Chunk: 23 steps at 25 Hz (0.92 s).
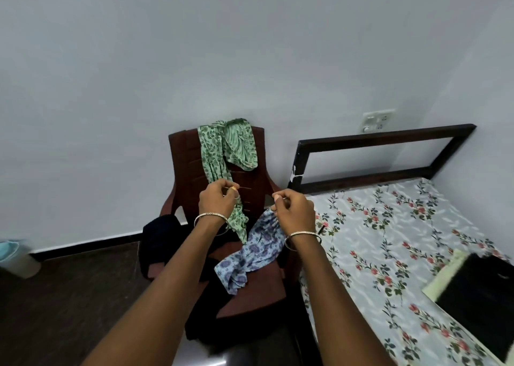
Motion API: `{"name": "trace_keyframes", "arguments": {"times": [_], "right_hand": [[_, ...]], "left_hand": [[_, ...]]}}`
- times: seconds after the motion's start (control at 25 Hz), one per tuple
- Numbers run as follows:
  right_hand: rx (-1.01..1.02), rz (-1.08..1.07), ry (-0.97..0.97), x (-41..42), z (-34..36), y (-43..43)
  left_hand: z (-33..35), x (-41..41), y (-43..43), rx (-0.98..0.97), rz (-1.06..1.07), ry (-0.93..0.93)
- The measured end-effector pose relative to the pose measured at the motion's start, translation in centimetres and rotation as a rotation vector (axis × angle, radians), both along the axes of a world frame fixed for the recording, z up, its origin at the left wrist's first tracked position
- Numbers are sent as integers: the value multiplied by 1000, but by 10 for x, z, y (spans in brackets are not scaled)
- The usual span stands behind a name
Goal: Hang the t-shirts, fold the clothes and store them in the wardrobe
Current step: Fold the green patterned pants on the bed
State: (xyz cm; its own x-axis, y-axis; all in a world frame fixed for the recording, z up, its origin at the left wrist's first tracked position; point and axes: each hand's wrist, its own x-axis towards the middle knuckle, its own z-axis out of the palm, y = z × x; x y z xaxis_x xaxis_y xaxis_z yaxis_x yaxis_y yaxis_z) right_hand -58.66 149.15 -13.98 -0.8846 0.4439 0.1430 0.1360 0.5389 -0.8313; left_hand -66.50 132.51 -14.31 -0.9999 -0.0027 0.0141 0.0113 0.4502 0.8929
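While both hands are up over the brown chair, the right hand curls its fingers and pinches the bunched top of the blue flowered cloth, which droops toward 7 o'clock onto the seat. The left hand presses its fingertips together in front of the green leafy cloth hanging from the chair back at 12 o'clock; whether it holds that cloth is hard to tell. Dark clothes lie at 9 o'clock. A bed with a flowery sheet sits at 3 o'clock by the pale wall.
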Motion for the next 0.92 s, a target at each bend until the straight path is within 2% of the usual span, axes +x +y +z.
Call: {"name": "trace_keyframes", "arguments": {"times": [0.28, 0.52, 0.68, 0.92], "right_hand": [[-11, 65, -10, -101, -6, -4], [-7, 107, -81, -228, -22, 16], [27, 132, -136, -312, -36, 29], [83, 116, -190, -428, -57, 52]], "left_hand": [[11, -99, -17, -11, 7, 38], [2, -208, -13, -110, 38, 32], [-5, -280, 0, -216, 57, -36], [-56, -359, 38, -296, 99, -285]]}}
